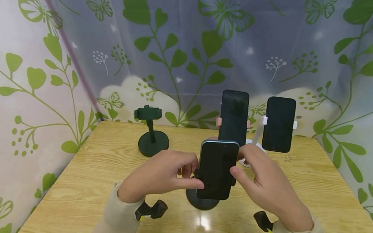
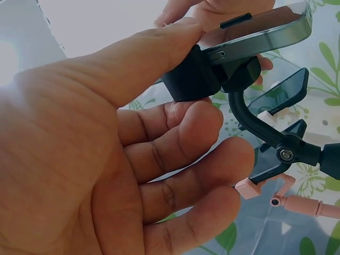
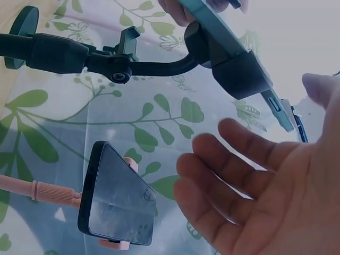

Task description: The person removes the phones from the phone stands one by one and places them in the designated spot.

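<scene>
A dark-screened phone (image 1: pixel 218 171) stands near the middle of the table in a black holder, whose round base (image 1: pixel 202 204) shows below it. My left hand (image 1: pixel 164 173) pinches the clamp at the phone's left edge; in the left wrist view the thumb lies over the clamp (image 2: pixel 191 77) and a fingertip touches it underneath. On the other side my right hand (image 1: pixel 269 184) has its fingers loosely bent and its thumb beside the phone's edge. The right wrist view shows those fingers apart from the clamp (image 3: pixel 241 77), holding nothing.
Behind stand a phone (image 1: pixel 234 115) in a pink holder and another (image 1: pixel 279 125) in a white holder, at the right. A dark green holder (image 1: pixel 153 143) without a phone is at the back left. A patterned curtain (image 1: pixel 177 42) hangs behind the wooden table (image 1: pixel 85 181).
</scene>
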`<state>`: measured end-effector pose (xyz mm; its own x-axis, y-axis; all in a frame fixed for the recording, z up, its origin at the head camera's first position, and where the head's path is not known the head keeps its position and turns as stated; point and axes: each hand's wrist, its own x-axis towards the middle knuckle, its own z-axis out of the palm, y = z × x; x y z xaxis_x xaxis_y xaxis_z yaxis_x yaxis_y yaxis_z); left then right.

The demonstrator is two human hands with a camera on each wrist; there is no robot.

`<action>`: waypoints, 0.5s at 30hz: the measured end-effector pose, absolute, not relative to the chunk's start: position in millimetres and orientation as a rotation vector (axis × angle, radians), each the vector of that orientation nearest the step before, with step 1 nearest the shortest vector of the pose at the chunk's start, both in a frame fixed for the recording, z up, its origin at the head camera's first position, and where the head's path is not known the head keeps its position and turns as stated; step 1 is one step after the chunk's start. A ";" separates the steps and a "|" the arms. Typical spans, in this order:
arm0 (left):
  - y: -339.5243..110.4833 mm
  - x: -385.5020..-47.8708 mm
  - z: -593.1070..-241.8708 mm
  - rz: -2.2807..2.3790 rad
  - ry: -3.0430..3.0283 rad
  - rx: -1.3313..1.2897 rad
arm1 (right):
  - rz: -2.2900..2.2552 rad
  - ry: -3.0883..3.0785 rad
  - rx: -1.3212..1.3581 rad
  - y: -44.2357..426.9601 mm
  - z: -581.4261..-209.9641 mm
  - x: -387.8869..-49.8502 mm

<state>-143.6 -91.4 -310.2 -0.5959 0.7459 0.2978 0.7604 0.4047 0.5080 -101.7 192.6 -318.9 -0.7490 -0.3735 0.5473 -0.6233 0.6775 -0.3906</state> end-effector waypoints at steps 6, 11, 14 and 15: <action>-91.1 -143.1 -310.0 -0.979 -2.611 -1.402 | 0.868 -2.389 0.731 191.3 -318.1 -101.3; -91.1 -142.8 -309.3 -0.984 -2.621 -1.401 | 0.904 -2.324 0.693 190.0 -317.1 -100.3; -91.1 -142.6 -308.9 -0.994 -2.627 -1.405 | 0.927 -2.303 0.689 188.9 -316.3 -100.2; -91.0 -142.5 -308.7 -0.997 -2.627 -1.407 | 0.935 -2.301 0.685 188.5 -316.2 -100.1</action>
<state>-142.5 -91.0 -308.7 -0.5993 0.7487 0.2833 0.7481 0.3979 0.5310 -100.1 188.5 -316.2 -0.7141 -0.2434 0.6564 -0.6322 0.6269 -0.4554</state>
